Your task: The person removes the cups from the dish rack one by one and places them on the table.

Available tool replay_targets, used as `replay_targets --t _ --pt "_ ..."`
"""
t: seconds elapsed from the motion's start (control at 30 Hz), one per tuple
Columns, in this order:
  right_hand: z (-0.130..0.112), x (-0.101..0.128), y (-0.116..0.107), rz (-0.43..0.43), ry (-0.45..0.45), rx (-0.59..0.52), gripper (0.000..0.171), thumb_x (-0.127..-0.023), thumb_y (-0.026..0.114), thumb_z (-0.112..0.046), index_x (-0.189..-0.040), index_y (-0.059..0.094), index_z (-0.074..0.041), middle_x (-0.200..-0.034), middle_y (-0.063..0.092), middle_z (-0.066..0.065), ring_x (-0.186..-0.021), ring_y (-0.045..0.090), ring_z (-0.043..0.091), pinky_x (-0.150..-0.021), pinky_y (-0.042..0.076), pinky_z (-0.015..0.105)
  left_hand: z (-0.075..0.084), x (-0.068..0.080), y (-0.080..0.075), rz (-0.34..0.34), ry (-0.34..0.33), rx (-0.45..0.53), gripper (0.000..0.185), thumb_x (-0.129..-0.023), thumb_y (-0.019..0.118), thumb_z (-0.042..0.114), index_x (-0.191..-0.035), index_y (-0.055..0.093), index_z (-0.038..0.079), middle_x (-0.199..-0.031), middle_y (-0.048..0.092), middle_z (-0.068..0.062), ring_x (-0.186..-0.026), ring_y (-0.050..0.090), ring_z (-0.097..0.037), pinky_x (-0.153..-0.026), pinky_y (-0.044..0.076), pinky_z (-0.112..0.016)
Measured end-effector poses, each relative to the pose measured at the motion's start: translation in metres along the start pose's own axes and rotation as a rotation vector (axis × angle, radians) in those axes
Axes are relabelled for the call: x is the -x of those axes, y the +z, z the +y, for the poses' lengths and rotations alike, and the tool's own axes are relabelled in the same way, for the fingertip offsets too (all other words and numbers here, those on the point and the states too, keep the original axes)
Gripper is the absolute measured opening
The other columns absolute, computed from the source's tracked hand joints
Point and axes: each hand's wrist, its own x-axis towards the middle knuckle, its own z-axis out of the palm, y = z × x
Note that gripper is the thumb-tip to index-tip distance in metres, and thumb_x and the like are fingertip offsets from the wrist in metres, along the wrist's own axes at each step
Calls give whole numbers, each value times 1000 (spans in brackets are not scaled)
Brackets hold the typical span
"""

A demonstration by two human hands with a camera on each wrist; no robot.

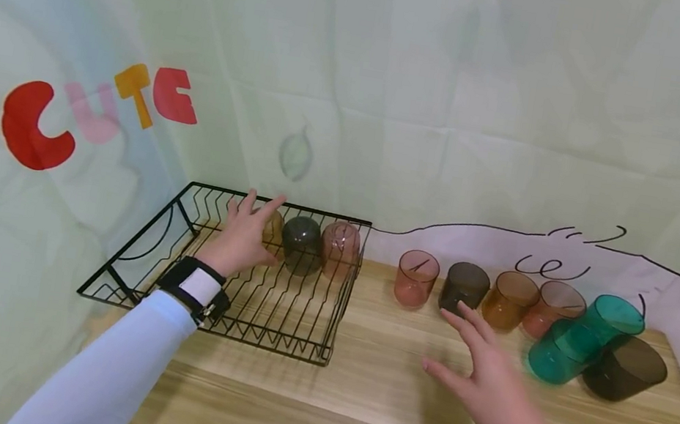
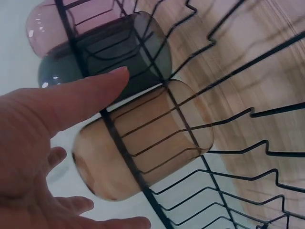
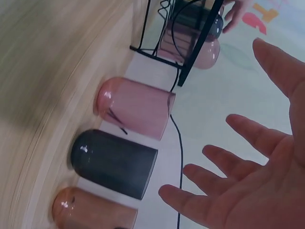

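Observation:
My left hand reaches into the black wire dish rack, fingers spread and straight around an upside-down amber cup. Whether it touches the cup is unclear. A dark grey cup and a pink cup stand inverted to the right of it in the rack. My right hand hovers open, palm down, over the wooden table, just in front of a row of upright cups: pink, dark grey, amber and another pink one.
Two teal cups and a dark cup stand at the right end of the row. A printed cloth backdrop closes the back and left. The table's right edge lies just past the cups.

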Motion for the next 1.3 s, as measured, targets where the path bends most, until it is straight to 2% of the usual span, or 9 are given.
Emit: replay_targets --t 0.13,0.23,0.43,0.53,0.67,0.8,0.9,0.97,1.3 --pt "-3 -2 6 -26 -19 -10 78 -74 62 -66 -137 45 -25 -151 29 8 -134 36 37 -97 40 60 -3 -1 2 -26 -8 18 107 -66 85 25 -150 19 29 -155 -7 -24 -134 -3 -59 -91 32 -74" --pt "-4 -2 9 -38 -11 -3 77 -74 62 -66 -137 46 -25 -151 30 7 -135 33 36 -98 39 61 -5 -1 3 -43 -2 36 101 -68 84 23 -149 23 26 -155 -5 -24 -136 6 -57 -93 38 -67" --pt "-5 -2 10 -42 -7 -6 77 -73 61 -67 -136 46 -26 -151 32 7 -135 34 36 -96 40 61 -6 1 0 -50 8 51 90 -74 78 14 -148 27 18 -154 5 -28 -138 16 -50 -95 43 -58" --pt "-6 -2 10 -42 -9 -11 77 -73 60 -68 -136 46 -27 -150 32 7 -135 34 36 -97 40 61 -6 4 -2 -32 9 38 82 -75 76 10 -145 32 14 -150 17 -30 -134 26 -48 -94 44 -57" --pt "-6 -1 10 -38 -10 -13 76 -74 59 -69 -136 47 -26 -150 33 7 -135 35 35 -97 40 61 -8 10 -5 -13 -1 19 74 -76 71 5 -141 36 11 -141 30 -31 -116 46 -45 -78 53 -48" --pt "-8 -1 10 -38 -10 -14 76 -74 58 -69 -135 47 -26 -149 35 6 -134 36 35 -97 41 60 -13 16 -7 11 -21 6 66 -77 65 1 -137 41 10 -134 42 -29 -113 48 -44 -67 51 -43" --pt "-8 0 10 -37 -11 -20 76 -74 57 -69 -135 48 -25 -149 36 7 -134 37 35 -97 40 60 -15 22 -9 46 -23 -16 61 -76 69 6 -133 46 9 -124 53 -23 -115 47 -42 -70 50 -46" --pt "-9 0 10 -36 -14 -25 76 -74 57 -69 -135 48 -24 -148 36 7 -133 37 34 -97 40 59 -15 28 -11 68 -27 -32 60 -76 72 11 -131 48 9 -119 54 -23 -106 51 -39 -66 50 -44" --pt "-12 0 4 -14 -13 -34 75 -77 58 -66 -135 49 -18 -148 38 8 -133 38 34 -100 40 57 11 64 -32 199 -4 -137 68 -72 80 32 -131 50 15 -105 59 -21 -69 58 -27 -38 39 -28"
